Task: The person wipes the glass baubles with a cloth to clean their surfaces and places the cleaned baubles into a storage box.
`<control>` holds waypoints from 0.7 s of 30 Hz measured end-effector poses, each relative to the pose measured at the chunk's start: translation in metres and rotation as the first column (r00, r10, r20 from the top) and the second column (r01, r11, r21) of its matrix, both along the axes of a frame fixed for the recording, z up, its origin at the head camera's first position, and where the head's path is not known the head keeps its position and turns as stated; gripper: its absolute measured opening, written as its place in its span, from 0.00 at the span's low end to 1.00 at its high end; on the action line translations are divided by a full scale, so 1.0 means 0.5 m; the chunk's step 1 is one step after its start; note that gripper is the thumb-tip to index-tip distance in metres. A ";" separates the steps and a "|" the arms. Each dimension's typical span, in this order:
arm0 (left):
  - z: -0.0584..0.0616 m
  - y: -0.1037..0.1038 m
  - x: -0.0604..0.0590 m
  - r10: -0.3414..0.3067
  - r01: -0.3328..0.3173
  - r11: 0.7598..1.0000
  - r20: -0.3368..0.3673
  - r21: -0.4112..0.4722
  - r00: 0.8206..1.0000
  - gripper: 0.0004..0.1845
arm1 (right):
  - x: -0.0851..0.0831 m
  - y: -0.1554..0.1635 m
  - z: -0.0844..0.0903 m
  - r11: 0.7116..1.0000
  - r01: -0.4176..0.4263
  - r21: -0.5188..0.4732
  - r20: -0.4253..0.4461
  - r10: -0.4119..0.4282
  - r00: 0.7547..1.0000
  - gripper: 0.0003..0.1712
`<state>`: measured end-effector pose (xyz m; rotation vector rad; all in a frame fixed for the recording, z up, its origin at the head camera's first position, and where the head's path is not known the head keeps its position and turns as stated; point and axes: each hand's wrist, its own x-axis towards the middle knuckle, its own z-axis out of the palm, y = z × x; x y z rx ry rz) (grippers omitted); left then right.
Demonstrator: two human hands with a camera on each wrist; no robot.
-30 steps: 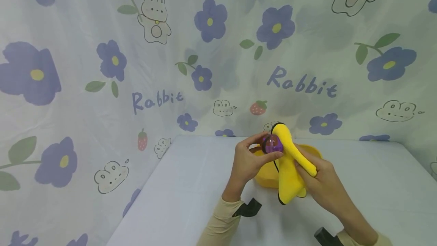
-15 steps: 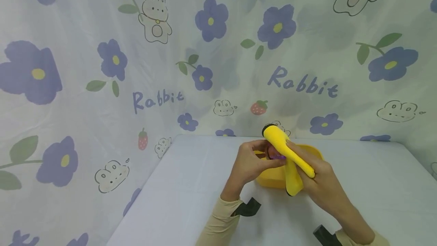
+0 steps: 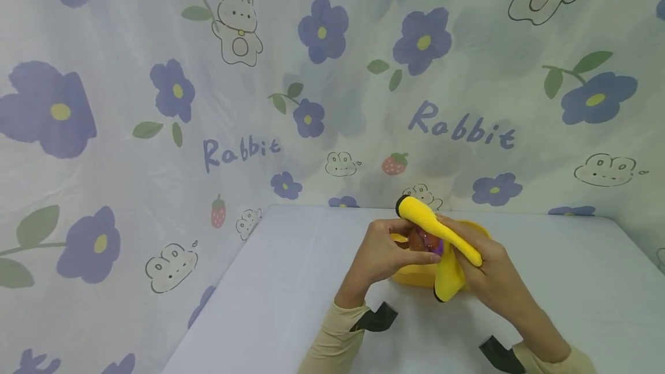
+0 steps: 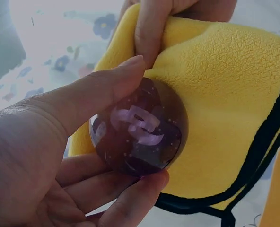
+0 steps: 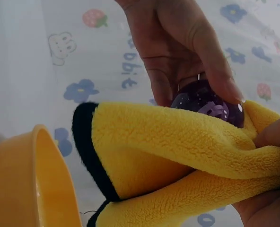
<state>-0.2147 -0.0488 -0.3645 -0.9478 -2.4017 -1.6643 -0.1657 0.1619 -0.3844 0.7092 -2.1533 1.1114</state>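
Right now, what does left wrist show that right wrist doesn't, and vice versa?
Left wrist only: the whole purple ball with its pale swirl, pinched between the left hand's thumb and fingers, and the cloth's doubled black edging. Right wrist only: the yellow bowl rim at lower left and the folded cloth's black-trimmed end. Both: the ball, the yellow cloth against it, the left hand, and the right hand gripping the cloth.

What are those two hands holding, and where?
Left hand grips the dark purple glassy ball by its sides; right hand pinches the fluffy yellow cloth's folded edge.
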 end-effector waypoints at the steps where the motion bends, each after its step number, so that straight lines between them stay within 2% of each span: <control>1: 0.000 0.000 0.000 0.001 -0.001 1.000 0.002 0.001 1.000 0.15 | -0.001 0.001 -0.001 1.000 0.000 -0.002 0.006 0.000 1.000 0.35; 6: 0.004 0.000 0.002 -0.004 0.004 1.000 0.024 0.020 1.000 0.20 | -0.006 0.003 -0.005 1.000 -0.007 -0.020 0.041 0.007 0.999 0.29; 12: 0.007 -0.002 0.005 -0.028 0.025 0.997 0.047 0.067 0.998 0.27 | -0.007 0.005 -0.007 0.999 -0.002 -0.054 0.090 0.007 0.996 0.28; 16: 0.006 -0.002 0.005 -0.035 0.032 0.995 0.036 0.100 0.999 0.27 | -0.004 0.003 -0.008 0.995 -0.016 -0.100 0.115 0.028 0.993 0.28; 21: 0.000 0.001 0.001 -0.004 0.003 0.988 0.010 0.155 1.000 0.26 | -0.003 -0.001 -0.010 0.985 -0.052 -0.165 0.129 0.073 0.989 0.27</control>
